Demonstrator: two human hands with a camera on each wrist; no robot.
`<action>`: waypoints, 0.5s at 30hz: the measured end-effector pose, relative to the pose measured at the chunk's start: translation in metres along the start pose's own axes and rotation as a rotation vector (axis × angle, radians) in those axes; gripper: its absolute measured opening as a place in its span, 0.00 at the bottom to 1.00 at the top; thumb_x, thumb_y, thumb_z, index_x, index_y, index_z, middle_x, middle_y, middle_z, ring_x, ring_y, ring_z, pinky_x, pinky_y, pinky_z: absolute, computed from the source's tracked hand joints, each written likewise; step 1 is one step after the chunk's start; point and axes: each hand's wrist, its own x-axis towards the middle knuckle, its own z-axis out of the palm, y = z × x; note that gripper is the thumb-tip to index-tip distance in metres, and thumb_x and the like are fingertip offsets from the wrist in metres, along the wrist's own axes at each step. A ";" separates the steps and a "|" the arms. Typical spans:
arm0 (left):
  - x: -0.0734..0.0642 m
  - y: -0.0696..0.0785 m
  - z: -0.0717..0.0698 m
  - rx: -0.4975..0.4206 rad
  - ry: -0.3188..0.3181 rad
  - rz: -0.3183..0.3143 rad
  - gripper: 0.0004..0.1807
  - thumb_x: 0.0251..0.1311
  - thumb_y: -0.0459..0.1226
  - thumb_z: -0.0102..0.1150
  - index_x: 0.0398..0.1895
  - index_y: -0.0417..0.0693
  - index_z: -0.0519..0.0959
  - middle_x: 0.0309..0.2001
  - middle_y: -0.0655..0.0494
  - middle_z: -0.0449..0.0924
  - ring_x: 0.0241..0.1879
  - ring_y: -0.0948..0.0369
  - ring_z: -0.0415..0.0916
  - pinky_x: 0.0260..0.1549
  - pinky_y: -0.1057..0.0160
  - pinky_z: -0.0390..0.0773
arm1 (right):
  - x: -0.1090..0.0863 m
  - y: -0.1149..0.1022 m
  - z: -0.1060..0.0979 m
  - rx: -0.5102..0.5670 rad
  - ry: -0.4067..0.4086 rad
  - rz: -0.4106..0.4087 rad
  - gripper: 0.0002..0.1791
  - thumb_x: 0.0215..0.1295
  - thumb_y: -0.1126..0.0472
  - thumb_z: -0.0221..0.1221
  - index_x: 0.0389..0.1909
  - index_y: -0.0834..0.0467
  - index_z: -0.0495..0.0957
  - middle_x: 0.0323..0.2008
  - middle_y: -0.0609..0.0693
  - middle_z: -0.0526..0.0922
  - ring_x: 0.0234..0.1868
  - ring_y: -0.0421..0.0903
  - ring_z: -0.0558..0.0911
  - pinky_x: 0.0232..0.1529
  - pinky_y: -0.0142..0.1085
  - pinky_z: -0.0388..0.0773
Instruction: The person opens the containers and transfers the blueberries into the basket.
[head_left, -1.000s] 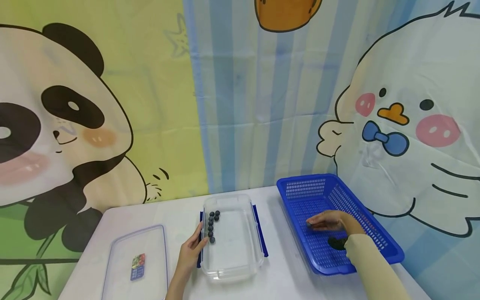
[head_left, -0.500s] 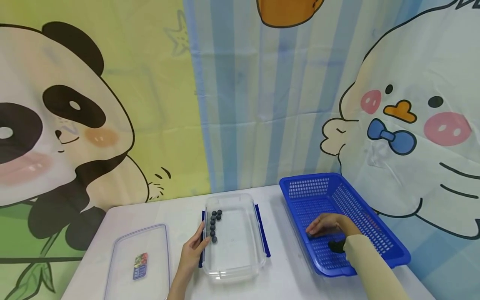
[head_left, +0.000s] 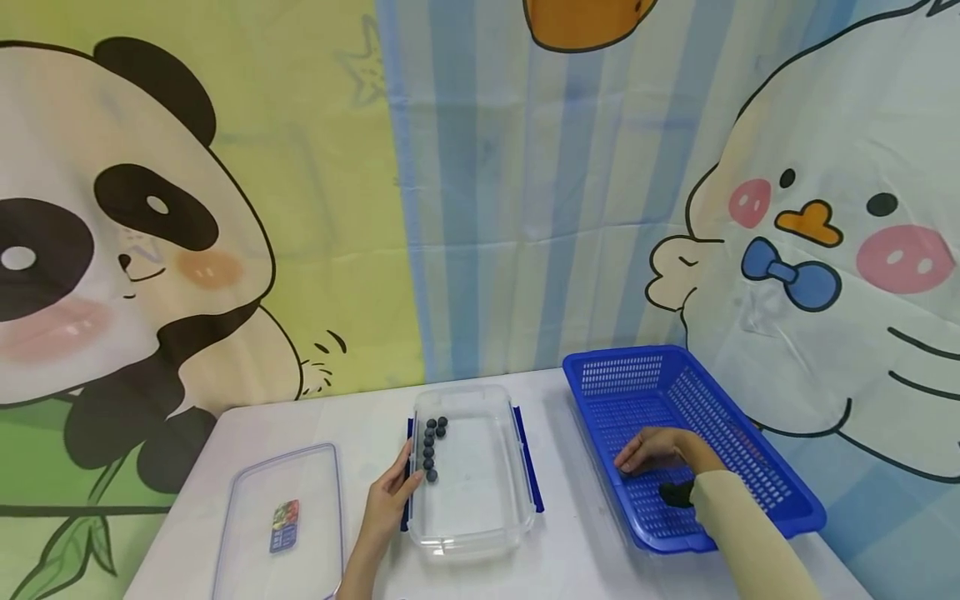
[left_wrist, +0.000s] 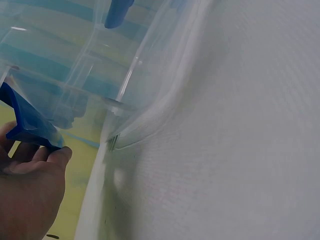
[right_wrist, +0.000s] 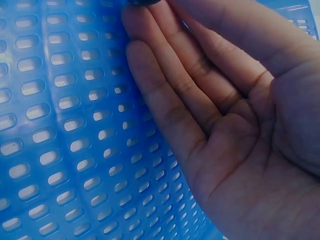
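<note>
On the head camera I have the left hand (head_left: pixel 386 500) gripping the clear container (head_left: pixel 476 487) at nine o'clock, thumb at the rim. Dark berries (head_left: pixel 428 442) line the inside from nine round to eleven. Out at three o'clock I see the right hand (head_left: pixel 656 450) down in the blue basket (head_left: pixel 622 408); between eight and nine, the lid (head_left: pixel 309 496).

Over to left wrist: at eight o'clock, fingers meet a blue latch (left_wrist: pixel 30 122).

Right wrist now: fingers together, a single berry (right_wrist: pixel 144 2) at twelve, by their tips; it's cropped, so I can't tell whether they pinch it.
</note>
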 end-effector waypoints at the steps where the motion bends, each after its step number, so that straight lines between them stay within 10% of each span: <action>1: 0.000 0.000 0.000 -0.001 0.001 0.000 0.29 0.60 0.36 0.57 0.66 0.53 0.64 0.68 0.59 0.57 0.67 0.58 0.52 0.56 0.78 0.58 | 0.001 0.001 -0.001 -0.001 -0.003 -0.001 0.10 0.55 0.67 0.63 0.37 0.67 0.82 0.36 0.56 0.84 0.38 0.48 0.81 0.47 0.41 0.79; 15: -0.001 0.001 0.001 -0.070 -0.008 0.023 0.30 0.60 0.34 0.57 0.66 0.49 0.63 0.68 0.60 0.57 0.67 0.59 0.50 0.56 0.79 0.57 | -0.006 -0.005 -0.009 0.048 -0.046 -0.111 0.13 0.60 0.65 0.59 0.42 0.69 0.80 0.43 0.61 0.81 0.47 0.57 0.79 0.53 0.47 0.74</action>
